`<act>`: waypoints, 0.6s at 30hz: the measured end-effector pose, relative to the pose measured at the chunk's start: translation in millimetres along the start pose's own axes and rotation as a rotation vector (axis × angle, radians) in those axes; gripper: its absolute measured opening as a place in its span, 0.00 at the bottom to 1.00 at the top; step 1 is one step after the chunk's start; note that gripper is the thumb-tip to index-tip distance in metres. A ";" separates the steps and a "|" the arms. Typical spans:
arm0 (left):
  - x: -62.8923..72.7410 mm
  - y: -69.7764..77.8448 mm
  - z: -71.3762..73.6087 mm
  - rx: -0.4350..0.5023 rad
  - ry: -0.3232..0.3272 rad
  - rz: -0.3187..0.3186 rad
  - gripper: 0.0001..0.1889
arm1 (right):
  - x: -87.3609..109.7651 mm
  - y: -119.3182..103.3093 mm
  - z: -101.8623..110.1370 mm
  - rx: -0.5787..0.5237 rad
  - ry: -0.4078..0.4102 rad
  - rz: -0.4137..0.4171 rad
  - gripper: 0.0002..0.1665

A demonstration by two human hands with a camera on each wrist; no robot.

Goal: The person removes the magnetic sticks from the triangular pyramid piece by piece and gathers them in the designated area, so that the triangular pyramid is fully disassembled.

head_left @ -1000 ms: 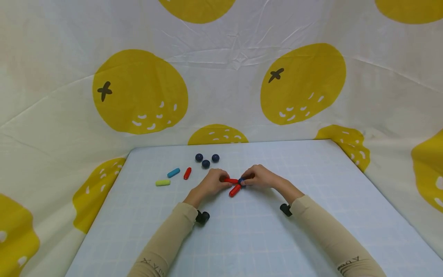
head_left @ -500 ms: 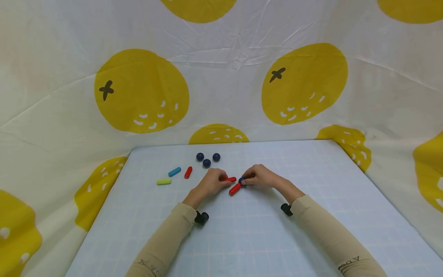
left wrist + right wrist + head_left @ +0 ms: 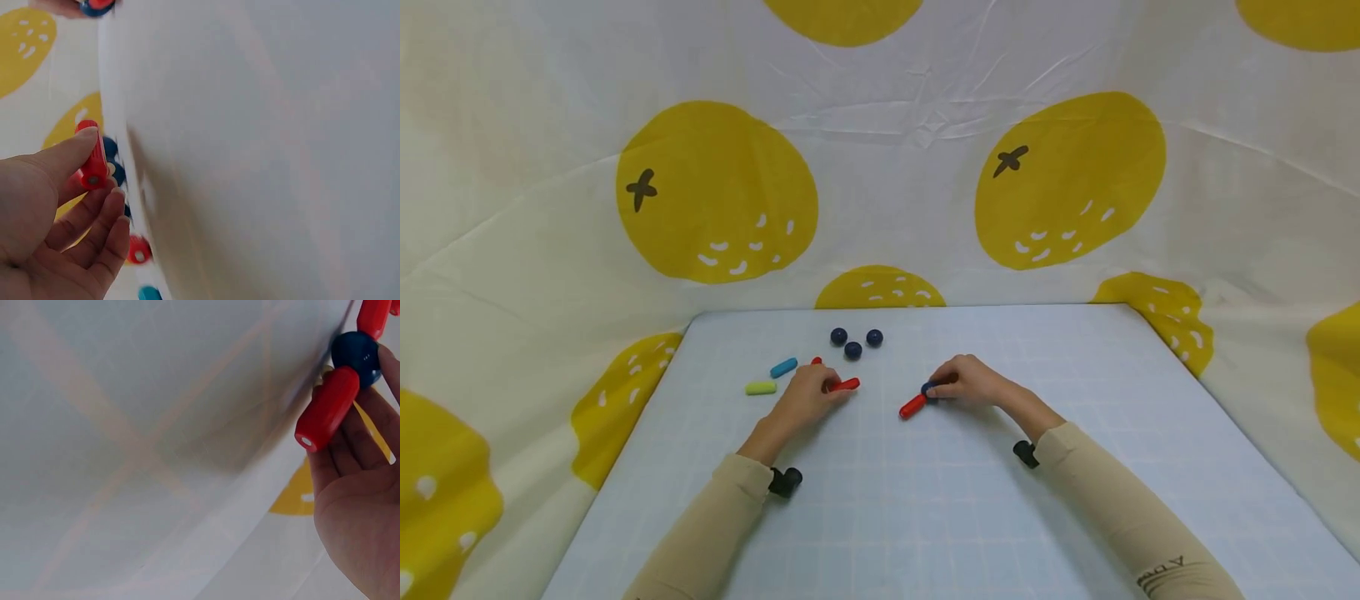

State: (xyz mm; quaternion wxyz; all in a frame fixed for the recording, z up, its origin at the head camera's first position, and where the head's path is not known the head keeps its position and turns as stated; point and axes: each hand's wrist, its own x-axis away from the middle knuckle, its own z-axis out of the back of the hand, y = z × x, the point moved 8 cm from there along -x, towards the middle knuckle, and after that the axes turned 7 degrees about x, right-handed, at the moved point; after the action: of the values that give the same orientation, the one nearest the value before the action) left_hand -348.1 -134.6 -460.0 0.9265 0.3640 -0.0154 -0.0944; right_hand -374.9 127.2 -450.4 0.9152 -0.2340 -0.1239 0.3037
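Observation:
My left hand (image 3: 803, 398) pinches a red magnetic building stick (image 3: 92, 156) between thumb and fingers; a small grey disc shows in its end. The stick points right in the head view, apart from the other hand. My right hand (image 3: 972, 382) grips a dark blue ball (image 3: 356, 358) with its fingertips. From the ball a red stick (image 3: 913, 407) slants toward the near left. In the right wrist view another red stick (image 3: 328, 409) runs from the ball along the palm side, which the hand hides in the head view.
Several pieces lie beyond and left of my left hand: dark blue balls (image 3: 853, 351), a blue stick (image 3: 784, 367), a yellow-green stick (image 3: 761, 388) and a red stick (image 3: 816, 361) mostly hidden by the hand. A fruit-print curtain (image 3: 895, 208) hangs behind the white table (image 3: 970, 517).
My left hand has drawn its red stick away from the blue ball and moved left, covering part of the loose red stick. My right hand has stayed almost still with the ball.

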 end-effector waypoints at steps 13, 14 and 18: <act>16.1 -45.0 26.4 -0.005 0.054 0.118 0.12 | 0.8 -1.6 1.6 0.009 0.015 0.010 0.14; 15.6 -45.5 26.5 -0.004 0.055 0.121 0.12 | 0.8 -2.0 1.6 0.007 0.016 0.010 0.14; 14.7 -46.4 26.2 -0.002 0.058 0.122 0.12 | -0.8 -0.9 0.0 0.005 0.012 0.007 0.14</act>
State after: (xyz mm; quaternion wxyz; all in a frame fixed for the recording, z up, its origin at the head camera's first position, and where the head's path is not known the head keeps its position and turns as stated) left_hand -343.8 -188.1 -472.8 0.9309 0.3641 -0.0107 -0.0271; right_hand -375.1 126.0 -450.1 0.9156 -0.2338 -0.1168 0.3057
